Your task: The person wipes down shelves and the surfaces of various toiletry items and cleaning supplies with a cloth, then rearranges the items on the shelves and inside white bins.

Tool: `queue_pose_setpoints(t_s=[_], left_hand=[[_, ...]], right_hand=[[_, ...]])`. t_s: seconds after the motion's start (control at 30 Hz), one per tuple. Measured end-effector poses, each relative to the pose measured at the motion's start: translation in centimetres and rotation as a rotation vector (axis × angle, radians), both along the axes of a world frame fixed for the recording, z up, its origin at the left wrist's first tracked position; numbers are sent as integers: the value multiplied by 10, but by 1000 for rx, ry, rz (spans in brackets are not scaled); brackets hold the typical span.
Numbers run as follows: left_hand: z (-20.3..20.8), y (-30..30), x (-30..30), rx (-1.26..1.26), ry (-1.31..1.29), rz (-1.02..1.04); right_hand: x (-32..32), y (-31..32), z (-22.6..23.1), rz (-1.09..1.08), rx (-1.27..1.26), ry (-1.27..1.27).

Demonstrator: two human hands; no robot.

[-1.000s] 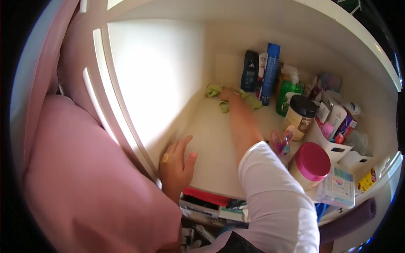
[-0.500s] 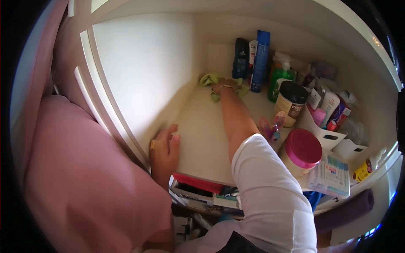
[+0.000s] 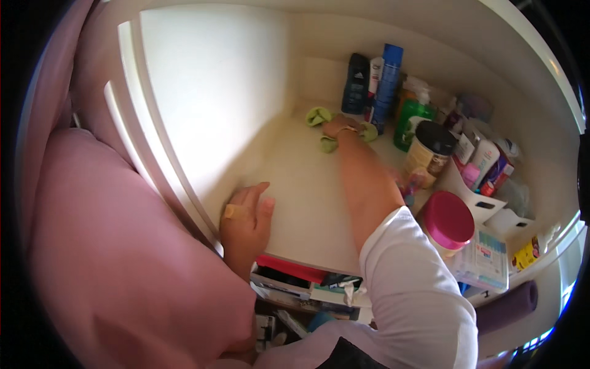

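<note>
My right hand (image 3: pixel 344 125) presses a crumpled light-green cloth (image 3: pixel 319 116) onto the cream shelf (image 3: pixel 301 209) near its back. Cloth bunches out on both sides of the hand. Just behind it stand a dark shampoo bottle (image 3: pixel 356 86), a white tube (image 3: pixel 374 77) and a tall blue bottle (image 3: pixel 387 86). My left hand (image 3: pixel 247 224), with a tan plaster on it, rests at the shelf's front left by the cabinet side. Its fingers are stretched out, and it holds nothing.
Along the right are a green pump bottle (image 3: pixel 410 123), a black-lidded jar (image 3: pixel 428 154), a pink-lidded tub (image 3: pixel 447 220), a white bin (image 3: pixel 472 200) of toiletries and a clear case of pens (image 3: pixel 485 258). An open drawer (image 3: pixel 279 286) lies below. Pink fabric (image 3: pixel 129 246) fills the left.
My right hand and the cloth have shifted slightly right, along with the whole view. The cloth sits closer to the blue bottle. My left hand stays by the shelf's left side.
</note>
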State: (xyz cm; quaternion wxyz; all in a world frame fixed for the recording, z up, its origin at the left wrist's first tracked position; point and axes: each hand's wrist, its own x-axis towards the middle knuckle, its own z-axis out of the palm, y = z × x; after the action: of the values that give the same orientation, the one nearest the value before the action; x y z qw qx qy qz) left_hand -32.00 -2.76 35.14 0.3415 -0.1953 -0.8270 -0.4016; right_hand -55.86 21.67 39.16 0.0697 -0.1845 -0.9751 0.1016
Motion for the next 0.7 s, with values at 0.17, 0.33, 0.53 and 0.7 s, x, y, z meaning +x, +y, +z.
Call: queue_pose_setpoints(t_s=[0.17,0.33,0.53,0.7], left_hand=[[-2,0,2,104,46,-22],[-3,1,-1,157,60,-97],[-4,-1,-2,148,52,-45],[-5,2,-2,64,56,4]], right_hand=[[-38,10,-3,17,-19,36],[-65,39,-7,136,-84,2],[-16,-30,-13,49,69,36],[39,-56,-9,48,135,-47]])
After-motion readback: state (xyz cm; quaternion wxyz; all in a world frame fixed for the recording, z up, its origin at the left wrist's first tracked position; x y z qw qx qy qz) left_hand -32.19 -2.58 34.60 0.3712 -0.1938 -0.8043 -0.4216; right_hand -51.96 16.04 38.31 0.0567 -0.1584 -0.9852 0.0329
